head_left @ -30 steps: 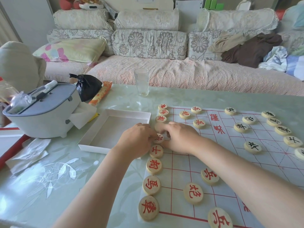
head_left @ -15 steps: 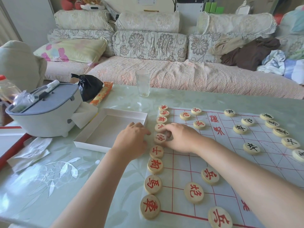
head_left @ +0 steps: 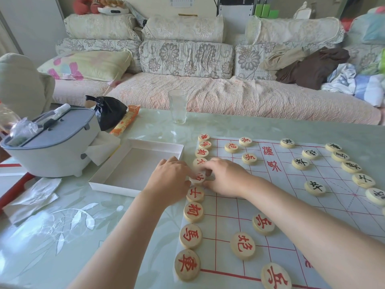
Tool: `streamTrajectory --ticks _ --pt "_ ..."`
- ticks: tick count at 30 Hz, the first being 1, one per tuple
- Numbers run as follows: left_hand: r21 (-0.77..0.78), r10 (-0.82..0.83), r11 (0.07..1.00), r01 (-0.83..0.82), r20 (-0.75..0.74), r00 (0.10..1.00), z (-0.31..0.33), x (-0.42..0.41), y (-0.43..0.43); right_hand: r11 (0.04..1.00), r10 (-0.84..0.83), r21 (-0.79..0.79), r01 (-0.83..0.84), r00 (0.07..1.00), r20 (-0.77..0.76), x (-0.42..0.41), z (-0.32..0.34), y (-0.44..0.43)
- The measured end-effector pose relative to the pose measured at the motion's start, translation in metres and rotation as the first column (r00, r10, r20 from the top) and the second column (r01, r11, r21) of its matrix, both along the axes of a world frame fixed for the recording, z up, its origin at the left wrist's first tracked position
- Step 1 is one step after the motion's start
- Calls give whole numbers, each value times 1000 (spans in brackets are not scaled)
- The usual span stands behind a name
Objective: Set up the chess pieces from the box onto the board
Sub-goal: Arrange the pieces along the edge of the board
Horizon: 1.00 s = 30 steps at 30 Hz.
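Two hands, left (head_left: 169, 181) and right (head_left: 226, 177), pinch the red 帥 piece (head_left: 198, 177).

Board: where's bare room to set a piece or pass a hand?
Free: board middle, between red soldiers and black pieces; white box floor. Crowded: red edge column, where left hand and right hand meet.

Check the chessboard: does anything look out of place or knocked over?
Nothing stands out. The chess pieces lie flat on the board, none toppled; the left hand and right hand both hold one red piece at its edge.
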<state>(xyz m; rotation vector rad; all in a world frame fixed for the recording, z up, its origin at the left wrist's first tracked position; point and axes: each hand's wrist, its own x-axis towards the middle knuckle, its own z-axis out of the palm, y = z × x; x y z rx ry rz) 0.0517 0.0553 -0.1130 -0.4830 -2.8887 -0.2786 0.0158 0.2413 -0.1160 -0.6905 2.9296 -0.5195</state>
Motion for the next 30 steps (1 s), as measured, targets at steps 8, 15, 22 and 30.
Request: streamTrajectory --ticks 8,15,22,30 --pt "64 60 996 -55 -72 996 3 -15 7 989 -119 -100 112 990 -72 -25 12 7" --pt "18 75 997 -74 -46 996 1 -29 14 994 15 107 -13 1000 -23 -43 20 -9" --pt "-9 63 998 -62 24 998 -5 -35 12 988 60 144 -57 998 -17 -52 17 -9" --pt "10 105 994 -104 -11 994 -4 -35 13 998 56 23 -56 998 14 -55 9 -4"
